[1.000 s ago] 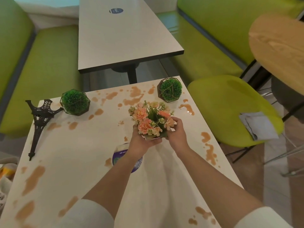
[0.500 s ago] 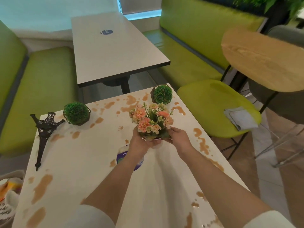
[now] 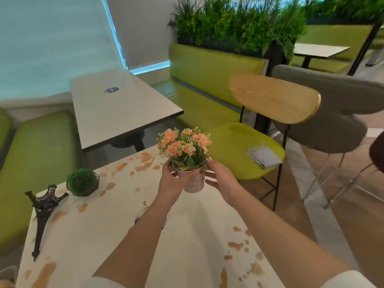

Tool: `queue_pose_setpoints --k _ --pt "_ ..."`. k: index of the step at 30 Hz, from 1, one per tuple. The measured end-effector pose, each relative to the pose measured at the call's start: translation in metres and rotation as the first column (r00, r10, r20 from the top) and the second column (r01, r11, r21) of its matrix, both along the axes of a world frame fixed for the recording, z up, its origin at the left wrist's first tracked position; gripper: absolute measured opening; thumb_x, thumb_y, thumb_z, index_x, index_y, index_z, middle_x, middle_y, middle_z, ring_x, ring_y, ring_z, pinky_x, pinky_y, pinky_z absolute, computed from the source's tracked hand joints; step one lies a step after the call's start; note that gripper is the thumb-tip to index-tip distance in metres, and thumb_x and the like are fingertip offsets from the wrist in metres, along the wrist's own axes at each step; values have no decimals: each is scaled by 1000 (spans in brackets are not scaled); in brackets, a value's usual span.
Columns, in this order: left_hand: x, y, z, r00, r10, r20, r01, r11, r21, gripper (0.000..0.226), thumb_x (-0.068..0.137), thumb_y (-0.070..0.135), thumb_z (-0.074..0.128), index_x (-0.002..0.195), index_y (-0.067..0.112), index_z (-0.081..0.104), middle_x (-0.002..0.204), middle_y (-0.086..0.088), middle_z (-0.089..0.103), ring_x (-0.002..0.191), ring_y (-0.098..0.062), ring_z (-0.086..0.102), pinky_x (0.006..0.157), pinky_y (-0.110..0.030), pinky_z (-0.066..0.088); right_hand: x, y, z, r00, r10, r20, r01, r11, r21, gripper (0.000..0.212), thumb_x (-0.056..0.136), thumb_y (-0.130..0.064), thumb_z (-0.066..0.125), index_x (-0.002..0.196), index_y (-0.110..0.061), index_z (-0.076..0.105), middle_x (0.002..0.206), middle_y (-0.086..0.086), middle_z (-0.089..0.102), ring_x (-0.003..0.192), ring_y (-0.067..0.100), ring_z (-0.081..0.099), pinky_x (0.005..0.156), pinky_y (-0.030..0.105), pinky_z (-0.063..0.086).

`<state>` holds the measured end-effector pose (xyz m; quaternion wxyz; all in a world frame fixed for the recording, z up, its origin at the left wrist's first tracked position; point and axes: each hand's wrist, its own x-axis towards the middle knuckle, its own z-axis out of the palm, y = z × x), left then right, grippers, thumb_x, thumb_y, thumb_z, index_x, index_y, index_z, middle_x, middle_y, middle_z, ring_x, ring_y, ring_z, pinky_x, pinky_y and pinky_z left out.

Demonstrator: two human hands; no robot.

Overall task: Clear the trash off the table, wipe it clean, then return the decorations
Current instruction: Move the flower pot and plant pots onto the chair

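Both hands point(image 3: 172, 179) around flower pot point(image 3: 192, 181)

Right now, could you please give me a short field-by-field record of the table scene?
held item: pink flower pot, lifted above the table
left hand: grips the pot's side
right hand: fingers straight beside the pot
table surface: brown spill stains
still on table: Eiffel Tower model, lying tilted; green moss ball
on green chair: folded grey cloth

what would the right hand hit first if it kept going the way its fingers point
The right hand points left with straight fingers, so it would likely meet the pink flower pot first, which the left hand grips. Whether it already touches is unclear.
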<state>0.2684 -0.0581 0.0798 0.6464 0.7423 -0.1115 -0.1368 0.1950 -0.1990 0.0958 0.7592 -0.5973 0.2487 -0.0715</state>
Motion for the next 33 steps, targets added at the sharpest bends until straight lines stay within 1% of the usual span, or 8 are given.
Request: queue_pose_setpoints --k 5,8,12,17,21,25,28,33 --pt "-7 -47 15 999 -50 20 50 999 -13 100 50 49 93 136 27 46 125 9 62 113 -11 61 93 -35 54 -11 -43 9 997 -70 44 67 995 67 26 98 -23 51 120 -14 62 106 1 68 98 17 64 81 29 53" --pt "-9 -88 19 999 -49 17 49 999 -10 78 59 38 92 127 27 56 115 9 68 106 -9 64 81 -24 54 -10 -82 14 997 -55 53 53 998 43 23 98 -23 51 117 -15 62 109 3 68 102 19 64 77 28 53" --pt "-14 -150 26 1000 6 9 -6 999 -37 56 69 22 87 117 23 59 107 10 67 89 5 61 62 -9 49 -5 -144 20 998 -20 54 19 1000 23 22 99 -24 51 115 -16 62 108 2 67 105 22 62 73 28 52" --pt "-21 -224 21 996 89 -6 -89 995 -53 60 65 26 90 117 21 60 108 8 70 99 -7 65 66 -10 50 1 -225 18 998 64 30 -65 998 21 24 100 -22 48 117 -15 63 112 3 65 111 22 59 74 27 52" --pt "-29 -273 17 991 131 12 -131 990 -56 56 69 21 88 118 18 62 108 8 69 97 0 64 62 -5 47 5 -275 8 995 101 13 -102 994 36 21 99 -23 50 111 -15 65 112 6 64 103 20 59 76 30 50" --pt "-23 -307 4 986 166 -24 -167 985 -33 81 56 38 93 127 21 58 118 6 67 106 -6 64 81 -19 53 6 -307 -6 991 125 40 -128 988 83 24 98 -22 51 116 -16 65 113 5 65 105 18 58 75 27 50" --pt "-14 -325 0 982 185 -27 -186 982 -30 76 60 28 92 126 17 56 116 7 66 103 -3 63 79 -14 52 16 -323 -17 990 126 60 -132 986 101 28 98 -20 49 122 -15 62 113 4 67 109 18 59 83 29 51" --pt "17 -344 -18 982 190 -15 -191 981 -44 72 64 11 89 127 15 54 116 6 64 99 7 59 71 -7 50 48 -342 -32 986 154 59 -160 982 103 22 98 -19 49 113 -20 64 109 1 67 105 15 59 77 26 48"
